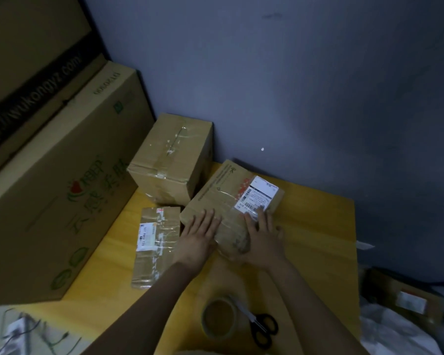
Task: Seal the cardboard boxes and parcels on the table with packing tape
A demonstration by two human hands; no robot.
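Note:
A flat brown parcel (224, 194) with a white shipping label lies at the middle of the yellow table (315, 226). My left hand (199, 233) lies flat on its near left part, fingers straight. My right hand (263, 235) presses flat on its near right part, fingertips at the label's edge. Clear tape shines on the parcel's near end between my hands. A roll of packing tape (219, 319) and black-handled scissors (260, 326) lie at the table's near edge. A small taped parcel (155, 245) lies to the left. A taped cardboard box (171, 157) stands behind.
A very large printed carton (54, 180) fills the table's left side, with another stacked behind it. A grey wall runs along the back. To the right, off the table, lie a labelled box (408, 295) and white plastic wrap (395, 331).

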